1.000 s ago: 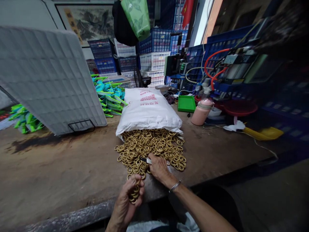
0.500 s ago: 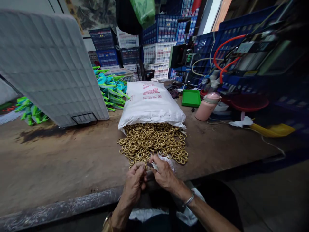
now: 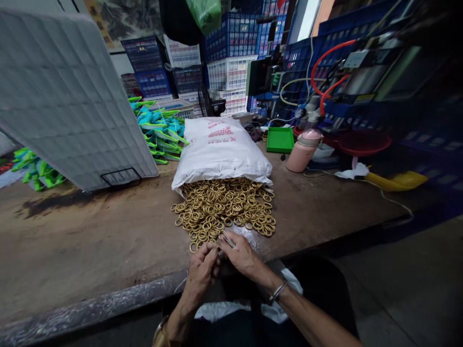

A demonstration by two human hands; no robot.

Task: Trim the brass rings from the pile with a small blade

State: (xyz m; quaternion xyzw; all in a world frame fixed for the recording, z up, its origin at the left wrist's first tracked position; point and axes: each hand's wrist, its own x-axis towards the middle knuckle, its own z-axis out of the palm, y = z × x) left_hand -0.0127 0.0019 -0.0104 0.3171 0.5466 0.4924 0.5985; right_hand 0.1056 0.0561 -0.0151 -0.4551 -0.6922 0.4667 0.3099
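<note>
Over the table's front edge my left hand point(image 3: 203, 270) is closed in a pinch; what its fingers hold is too small and hidden to make out. My right hand point(image 3: 241, 255) grips a small knife point(image 3: 230, 242) with a pale handle, its tip hidden at the fingers. The fingertips of both hands meet or nearly meet. Just beyond them lies a heap of gold-coloured rings point(image 3: 217, 205), spilling from the open mouth of a white sack point(image 3: 224, 156) with red print. A patch of clear plastic shows beside the rings, by my right hand.
On the brown table point(image 3: 108, 250) a grey padded panel point(image 3: 79, 96) leans at left, with green and blue plastic pieces point(image 3: 159, 130) behind it. A green tray point(image 3: 280, 140), pink bottle point(image 3: 303, 152) and red dish point(image 3: 365, 143) stand at right. Stacked crates point(image 3: 231, 72) fill the back.
The view has shifted slightly, so the scene sits a little further left and higher. My right hand has come closer to my left fingertips, and the knife's dark tip is less visible.
</note>
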